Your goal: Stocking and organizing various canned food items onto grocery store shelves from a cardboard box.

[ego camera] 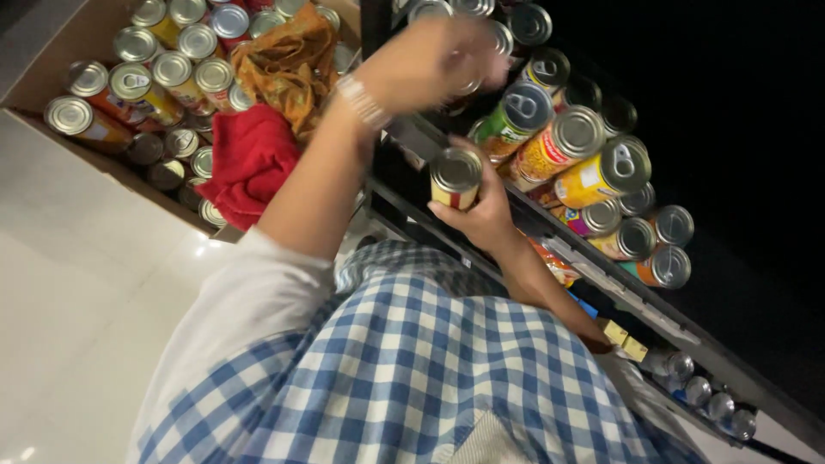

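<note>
Head view shows right hand point(481, 210) clamped on a yellow can point(455, 179) (left hand point(430, 60) blurred, grip unclear); better kept upright near the shelf point(550, 236).

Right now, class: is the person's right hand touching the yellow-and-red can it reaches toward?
Touching. The head view shows the right hand with fingers wrapped around the can.

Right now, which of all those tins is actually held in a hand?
The yellow tin, gripped in the right hand before the shelf; the others sit stacked or boxed.
</note>
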